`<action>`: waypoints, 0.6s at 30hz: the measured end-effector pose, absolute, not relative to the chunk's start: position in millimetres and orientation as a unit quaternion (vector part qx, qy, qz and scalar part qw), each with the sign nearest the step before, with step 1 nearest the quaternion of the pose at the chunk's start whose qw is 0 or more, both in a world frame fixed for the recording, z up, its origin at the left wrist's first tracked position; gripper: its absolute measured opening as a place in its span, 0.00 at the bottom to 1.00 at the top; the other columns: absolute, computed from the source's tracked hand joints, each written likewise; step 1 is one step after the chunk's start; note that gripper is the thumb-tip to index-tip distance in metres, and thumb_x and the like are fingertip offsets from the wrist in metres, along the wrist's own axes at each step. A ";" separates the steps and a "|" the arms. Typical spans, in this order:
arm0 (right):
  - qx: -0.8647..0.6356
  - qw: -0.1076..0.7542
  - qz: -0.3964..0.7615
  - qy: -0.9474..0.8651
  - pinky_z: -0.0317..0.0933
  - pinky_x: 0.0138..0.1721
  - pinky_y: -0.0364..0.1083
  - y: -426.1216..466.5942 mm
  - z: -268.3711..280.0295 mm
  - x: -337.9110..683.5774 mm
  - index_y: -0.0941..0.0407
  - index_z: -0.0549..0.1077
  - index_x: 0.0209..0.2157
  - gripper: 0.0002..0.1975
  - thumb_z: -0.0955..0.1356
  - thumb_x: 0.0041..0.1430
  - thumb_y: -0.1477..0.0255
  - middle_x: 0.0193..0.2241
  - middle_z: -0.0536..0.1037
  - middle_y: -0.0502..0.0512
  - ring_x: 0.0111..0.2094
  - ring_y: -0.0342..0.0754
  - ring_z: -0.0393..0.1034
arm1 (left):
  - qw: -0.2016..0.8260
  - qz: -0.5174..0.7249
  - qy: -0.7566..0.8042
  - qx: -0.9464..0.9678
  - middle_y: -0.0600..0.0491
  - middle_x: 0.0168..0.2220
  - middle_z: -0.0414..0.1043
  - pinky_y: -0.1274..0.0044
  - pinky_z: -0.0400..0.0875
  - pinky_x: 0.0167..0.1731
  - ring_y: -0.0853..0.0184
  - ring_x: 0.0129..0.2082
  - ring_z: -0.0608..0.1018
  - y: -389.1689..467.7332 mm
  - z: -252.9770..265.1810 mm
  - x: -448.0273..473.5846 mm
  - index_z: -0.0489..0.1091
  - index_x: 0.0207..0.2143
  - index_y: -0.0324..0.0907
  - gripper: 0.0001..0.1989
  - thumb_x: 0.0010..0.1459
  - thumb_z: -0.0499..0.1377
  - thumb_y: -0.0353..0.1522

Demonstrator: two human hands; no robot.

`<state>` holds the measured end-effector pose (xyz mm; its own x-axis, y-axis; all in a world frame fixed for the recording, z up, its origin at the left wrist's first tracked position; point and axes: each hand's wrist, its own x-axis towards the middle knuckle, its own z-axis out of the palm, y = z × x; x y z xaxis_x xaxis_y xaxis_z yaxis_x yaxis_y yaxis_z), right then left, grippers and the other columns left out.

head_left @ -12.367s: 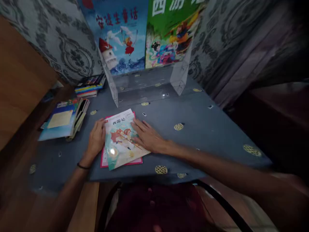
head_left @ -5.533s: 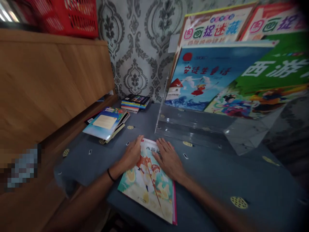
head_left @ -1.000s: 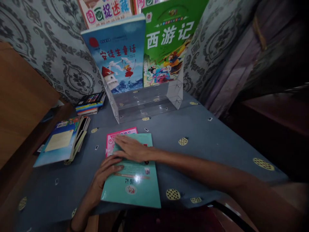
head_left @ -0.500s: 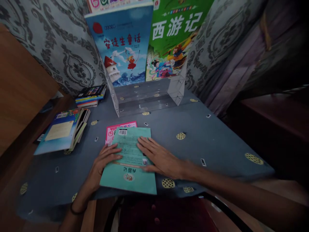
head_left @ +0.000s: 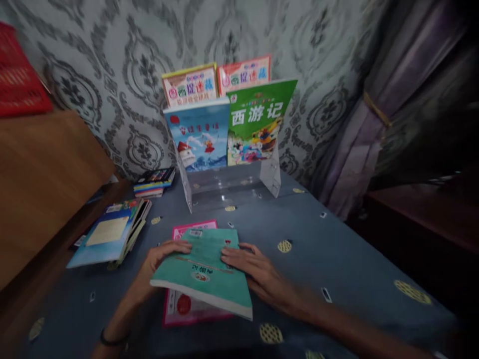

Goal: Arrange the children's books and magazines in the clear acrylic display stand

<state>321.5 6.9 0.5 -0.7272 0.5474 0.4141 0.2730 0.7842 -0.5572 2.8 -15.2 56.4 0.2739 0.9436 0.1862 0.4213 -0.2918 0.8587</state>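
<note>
A teal paperback book (head_left: 209,269) lies back cover up between my hands, its near edge raised and its thick page block showing. My left hand (head_left: 159,259) grips its left side, fingers over the cover and the thumb hidden. On the opposite side my right hand (head_left: 260,274) holds the book, some fingers on the cover and others at the edge. Under the teal book a pink-bordered book (head_left: 175,314) rests on the table, showing at its far and near ends. A dark band circles my left wrist.
A clear acrylic stand (head_left: 224,194) holds a blue book (head_left: 200,139), a green book (head_left: 258,129) and two others behind. To the left are a loose pile topped by a blue book (head_left: 108,232) and a small stack (head_left: 155,182). A patterned cloth (head_left: 299,289) covers the table.
The teal book's near edge has come up off the pink book, and my hands have gone from lying on the cover to gripping its sides. The view has tilted upward.
</note>
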 end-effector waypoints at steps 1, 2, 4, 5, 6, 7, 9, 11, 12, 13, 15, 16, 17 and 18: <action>-0.257 0.304 0.234 -0.887 0.53 0.65 0.62 11.2 1.8 320.3 0.46 0.63 0.64 0.21 0.59 0.72 0.66 0.60 0.72 0.57 0.62 0.52 0.65 | 0.371 0.387 0.477 0.696 0.44 0.46 0.81 0.64 0.71 0.52 0.51 0.50 0.79 -12.9 58.8 4.3 0.81 0.41 0.46 0.20 0.49 0.67 0.47; -0.288 0.318 0.238 -0.871 0.56 0.63 0.62 15.5 3.7 319.3 0.46 0.66 0.62 0.20 0.60 0.72 0.64 0.59 0.74 0.57 0.60 0.53 0.66 | 0.384 0.400 0.477 0.681 0.44 0.45 0.81 0.66 0.73 0.50 0.52 0.49 0.80 -10.1 61.1 5.5 0.81 0.40 0.46 0.21 0.48 0.68 0.48; -0.332 0.345 0.264 -0.837 0.63 0.58 0.60 24.0 9.5 317.1 0.47 0.71 0.58 0.20 0.61 0.70 0.59 0.55 0.77 0.58 0.56 0.55 0.70 | 0.397 0.413 0.481 0.663 0.45 0.43 0.82 0.68 0.74 0.48 0.52 0.46 0.81 -2.8 64.9 7.3 0.81 0.39 0.45 0.22 0.45 0.69 0.48; -0.343 0.360 0.281 -0.821 0.66 0.55 0.58 27.9 13.0 315.5 0.48 0.73 0.56 0.20 0.61 0.69 0.58 0.52 0.78 0.58 0.54 0.55 0.71 | 0.397 0.416 0.485 0.659 0.45 0.42 0.82 0.69 0.74 0.46 0.53 0.44 0.81 1.6 66.4 8.2 0.81 0.38 0.45 0.22 0.44 0.70 0.48; -0.347 0.377 0.297 -0.806 0.67 0.53 0.55 31.7 16.6 313.4 0.49 0.74 0.54 0.20 0.61 0.68 0.57 0.50 0.79 0.58 0.51 0.55 0.73 | 0.392 0.418 0.491 0.657 0.46 0.41 0.82 0.70 0.74 0.45 0.54 0.43 0.81 6.4 67.2 9.1 0.81 0.38 0.44 0.23 0.43 0.70 0.48; -0.353 0.396 0.308 -0.790 0.68 0.51 0.54 35.3 20.2 310.8 0.50 0.76 0.52 0.21 0.61 0.68 0.55 0.47 0.80 0.58 0.49 0.55 0.74 | 0.385 0.420 0.498 0.653 0.46 0.39 0.82 0.70 0.74 0.44 0.55 0.42 0.81 11.5 67.1 10.3 0.81 0.38 0.44 0.23 0.44 0.69 0.49; -0.370 0.430 0.323 -0.757 0.69 0.49 0.53 43.1 26.3 304.2 0.51 0.78 0.46 0.23 0.60 0.66 0.51 0.42 0.81 0.58 0.44 0.55 0.75 | 0.368 0.437 0.522 0.634 0.46 0.35 0.81 0.72 0.74 0.39 0.57 0.38 0.80 22.1 64.1 13.8 0.81 0.35 0.42 0.24 0.45 0.67 0.52; -0.372 0.458 0.345 -0.730 0.70 0.45 0.52 51.9 30.4 297.0 0.52 0.79 0.43 0.27 0.59 0.65 0.48 0.38 0.81 0.57 0.41 0.56 0.75 | 0.357 0.465 0.541 0.603 0.47 0.30 0.79 0.72 0.74 0.35 0.59 0.33 0.78 32.4 58.4 19.1 0.79 0.31 0.40 0.29 0.46 0.64 0.58; -0.368 0.470 0.360 -0.717 0.70 0.42 0.52 56.5 31.6 293.6 0.53 0.79 0.42 0.28 0.59 0.65 0.47 0.36 0.81 0.57 0.39 0.56 0.75 | 0.358 0.480 0.544 0.588 0.47 0.29 0.78 0.72 0.74 0.34 0.59 0.31 0.78 36.9 55.5 22.3 0.79 0.30 0.40 0.32 0.46 0.61 0.60; -0.362 0.482 0.376 -0.704 0.71 0.40 0.52 61.0 32.2 290.6 0.55 0.79 0.43 0.30 0.58 0.65 0.47 0.35 0.81 0.58 0.37 0.55 0.75 | 0.362 0.492 0.543 0.576 0.47 0.29 0.78 0.71 0.74 0.34 0.60 0.31 0.77 40.8 53.0 25.8 0.78 0.29 0.40 0.34 0.46 0.59 0.62; -0.356 0.506 0.401 -0.676 0.71 0.36 0.51 68.7 32.6 285.8 0.56 0.79 0.43 0.31 0.58 0.64 0.46 0.35 0.81 0.59 0.35 0.55 0.75 | 0.372 0.502 0.540 0.564 0.47 0.31 0.79 0.70 0.74 0.34 0.59 0.31 0.78 46.2 50.0 32.7 0.78 0.31 0.41 0.35 0.48 0.56 0.64; -0.355 0.516 0.411 -0.663 0.71 0.35 0.51 71.7 32.5 284.2 0.57 0.79 0.43 0.32 0.59 0.64 0.45 0.36 0.81 0.60 0.35 0.55 0.75 | 0.374 0.503 0.543 0.558 0.47 0.33 0.79 0.69 0.75 0.34 0.58 0.32 0.78 47.8 49.5 35.7 0.78 0.32 0.42 0.35 0.48 0.55 0.64; -0.353 0.522 0.418 -0.654 0.71 0.34 0.50 74.0 32.4 282.8 0.57 0.79 0.43 0.32 0.59 0.64 0.45 0.37 0.81 0.61 0.35 0.55 0.75 | 0.373 0.504 0.550 0.551 0.47 0.34 0.80 0.68 0.75 0.34 0.57 0.32 0.78 48.8 49.6 38.2 0.78 0.32 0.43 0.35 0.48 0.54 0.65; -0.350 0.526 0.424 -0.648 0.71 0.34 0.50 75.7 32.5 281.8 0.57 0.79 0.44 0.32 0.60 0.63 0.45 0.37 0.81 0.61 0.35 0.55 0.75 | 0.370 0.507 0.558 0.543 0.47 0.34 0.80 0.67 0.75 0.35 0.56 0.33 0.79 49.3 50.1 40.1 0.79 0.33 0.45 0.35 0.48 0.53 0.65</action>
